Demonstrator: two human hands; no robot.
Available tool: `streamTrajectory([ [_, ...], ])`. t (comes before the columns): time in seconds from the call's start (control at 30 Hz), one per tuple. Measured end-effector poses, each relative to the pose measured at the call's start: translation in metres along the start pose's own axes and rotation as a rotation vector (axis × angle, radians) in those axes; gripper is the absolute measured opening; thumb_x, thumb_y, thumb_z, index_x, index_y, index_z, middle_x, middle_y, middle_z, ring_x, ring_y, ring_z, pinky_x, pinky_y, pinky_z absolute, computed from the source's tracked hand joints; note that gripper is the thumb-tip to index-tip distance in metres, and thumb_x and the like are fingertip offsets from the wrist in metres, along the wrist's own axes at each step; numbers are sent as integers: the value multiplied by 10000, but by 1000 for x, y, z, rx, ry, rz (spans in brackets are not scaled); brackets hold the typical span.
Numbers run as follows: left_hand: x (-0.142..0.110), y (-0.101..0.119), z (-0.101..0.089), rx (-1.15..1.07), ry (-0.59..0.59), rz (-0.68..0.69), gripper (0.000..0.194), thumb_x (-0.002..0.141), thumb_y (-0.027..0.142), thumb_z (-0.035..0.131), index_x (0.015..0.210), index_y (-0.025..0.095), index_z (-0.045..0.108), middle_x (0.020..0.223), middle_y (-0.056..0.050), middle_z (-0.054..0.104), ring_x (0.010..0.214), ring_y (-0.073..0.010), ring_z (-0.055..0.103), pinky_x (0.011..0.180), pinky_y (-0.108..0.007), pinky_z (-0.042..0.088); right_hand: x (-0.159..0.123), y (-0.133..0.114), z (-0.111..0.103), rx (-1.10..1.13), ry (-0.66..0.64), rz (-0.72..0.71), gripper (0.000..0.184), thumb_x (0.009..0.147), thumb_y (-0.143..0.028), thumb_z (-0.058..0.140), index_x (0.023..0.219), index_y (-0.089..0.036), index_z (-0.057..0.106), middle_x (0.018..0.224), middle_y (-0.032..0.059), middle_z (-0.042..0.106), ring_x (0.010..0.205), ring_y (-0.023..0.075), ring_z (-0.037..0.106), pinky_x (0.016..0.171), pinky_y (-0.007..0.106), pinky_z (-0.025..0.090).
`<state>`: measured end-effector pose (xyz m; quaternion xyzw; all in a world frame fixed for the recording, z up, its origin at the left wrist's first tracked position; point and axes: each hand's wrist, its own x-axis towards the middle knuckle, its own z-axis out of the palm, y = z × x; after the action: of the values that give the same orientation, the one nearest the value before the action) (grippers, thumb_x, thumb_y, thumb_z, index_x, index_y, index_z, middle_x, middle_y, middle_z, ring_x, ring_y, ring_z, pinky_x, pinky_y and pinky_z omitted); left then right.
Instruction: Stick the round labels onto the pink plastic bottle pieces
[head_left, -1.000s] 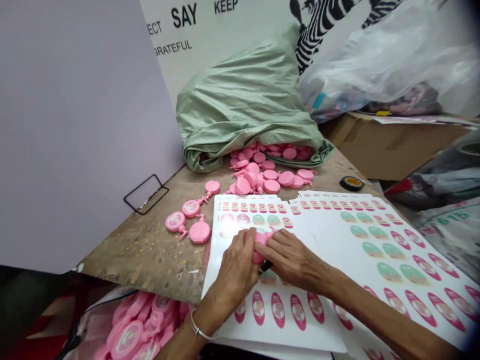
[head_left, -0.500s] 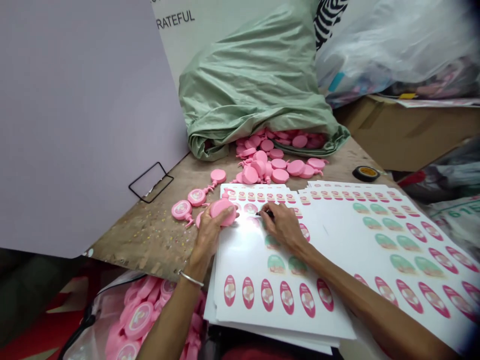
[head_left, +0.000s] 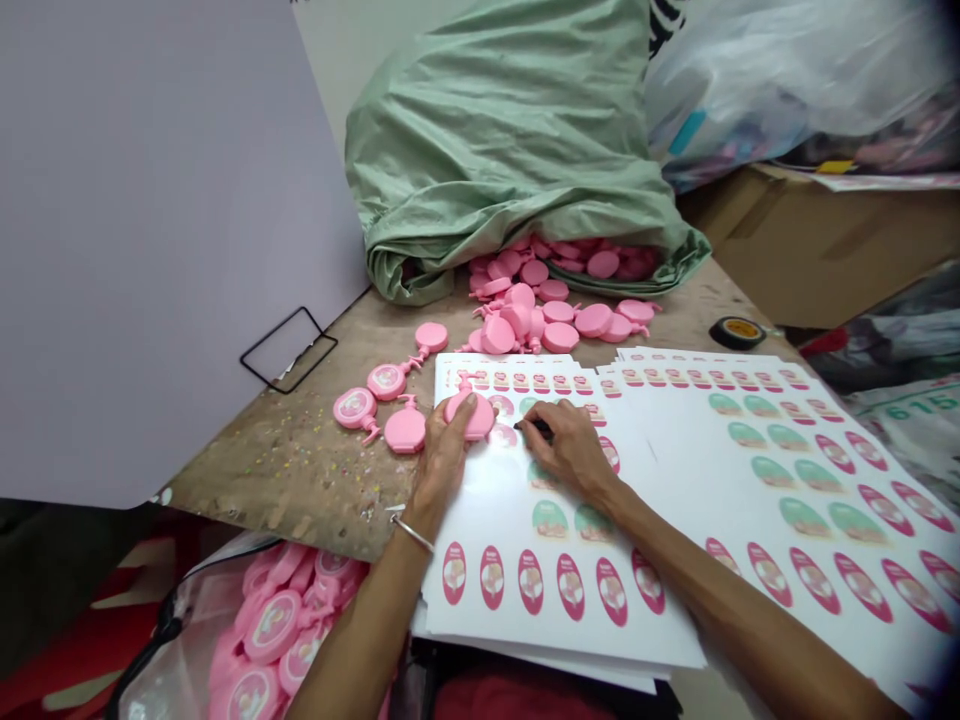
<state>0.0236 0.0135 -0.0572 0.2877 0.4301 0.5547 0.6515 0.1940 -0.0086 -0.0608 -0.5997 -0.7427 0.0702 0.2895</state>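
Note:
A pink toy pump bottle (head_left: 472,418) is held in my left hand (head_left: 444,455), its nozzle upward, above the left edge of the sticker sheet. My right hand (head_left: 559,440) is closed around a small dark pointed tool (head_left: 534,428), whose kind I cannot make out. Its tip is close to a round pink sticker (head_left: 504,436) on the sheet (head_left: 487,510). Green arched stickers (head_left: 550,519) and oval pink ones fill other parts of that sheet. Left of my left hand lies a plain pink bottle (head_left: 406,430), with two labelled bottles (head_left: 355,408) beyond it.
A green sack (head_left: 510,150) spills several plain pink bottles (head_left: 517,320) at the back. Black tape (head_left: 736,332) sits on the right, beyond a second sticker sheet (head_left: 675,480). Below the table's left edge, a clear bag (head_left: 172,650) holds labelled bottles. A black wire frame (head_left: 289,350) stands left.
My left hand has moved right and slightly inward with the pink bottle, uncovering the plain bottle on the table. My right hand stays nearly in place over the sheet. The view has tilted slightly.

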Motion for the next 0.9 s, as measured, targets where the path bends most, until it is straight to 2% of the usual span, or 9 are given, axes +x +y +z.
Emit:
streamTrajectory([
  [0.17, -7, 8, 5, -32, -45, -9, 380, 761, 366, 730, 1014, 104, 620, 918, -102, 711, 874, -205, 694, 853, -353, 531, 2, -4, -1, 10, -6, 27, 146, 816, -331, 633, 769, -200, 588, 739, 30, 660, 734, 201, 527, 730, 348, 326],
  [0.3, -5, 8, 4, -135, -50, 0, 350, 771, 294, 726, 1038, 106, 601, 990, -108, 699, 940, -207, 687, 885, -346, 529, -2, -8, -2, 33, 99, -58, 212, 820, -382, 634, 736, -198, 570, 701, 43, 646, 705, 202, 520, 735, 376, 359],
  [0.37, -3, 8, 2, -180, -31, -8, 357, 768, 279, 728, 1051, 107, 595, 1020, -113, 688, 941, -207, 684, 870, -347, 544, -3, -10, -8, 154, 133, -63, 219, 802, -385, 655, 727, -201, 563, 692, 35, 633, 689, 190, 523, 715, 366, 392],
  [0.43, -3, 10, 1, -191, -32, -32, 376, 767, 288, 730, 1076, 122, 593, 1056, -110, 671, 928, -199, 678, 829, -344, 569, -2, -12, -19, 348, 142, 36, 214, 801, -389, 661, 746, -201, 575, 702, 20, 625, 660, 168, 535, 649, 329, 426],
  [0.53, -11, 16, 3, -132, -87, -88, 410, 761, 314, 738, 1119, 167, 600, 1105, -89, 645, 887, -183, 661, 720, -336, 607, 4, -20, -41, 558, 116, 183, 209, 822, -409, 651, 832, -201, 663, 781, 19, 678, 673, 155, 584, 604, 293, 459],
  [0.67, -32, 26, 12, -79, -159, -174, 419, 783, 390, 710, 1138, 186, 624, 1146, -89, 636, 886, -196, 657, 661, -339, 623, 12, -38, -65, 593, 13, 100, 201, 815, -371, 672, 937, -230, 747, 933, 31, 740, 832, 182, 646, 673, 299, 498],
  [0.77, -46, 32, 17, -92, -154, -251, 465, 850, 500, 597, 1152, 148, 631, 1124, -125, 661, 916, -231, 670, 687, -355, 623, 11, -48, -72, 579, -17, 49, 169, 812, -337, 680, 928, -241, 757, 918, 27, 747, 801, 175, 652, 643, 296, 502],
  [0.9, -55, 35, 20, -98, -130, -281, 505, 885, 530, 528, 1172, 126, 623, 1070, -142, 692, 928, -252, 683, 699, -364, 621, 4, -51, -74, 563, -4, 44, 164, 807, -331, 686, 924, -241, 757, 927, 33, 751, 785, 183, 659, 623, 306, 513],
])
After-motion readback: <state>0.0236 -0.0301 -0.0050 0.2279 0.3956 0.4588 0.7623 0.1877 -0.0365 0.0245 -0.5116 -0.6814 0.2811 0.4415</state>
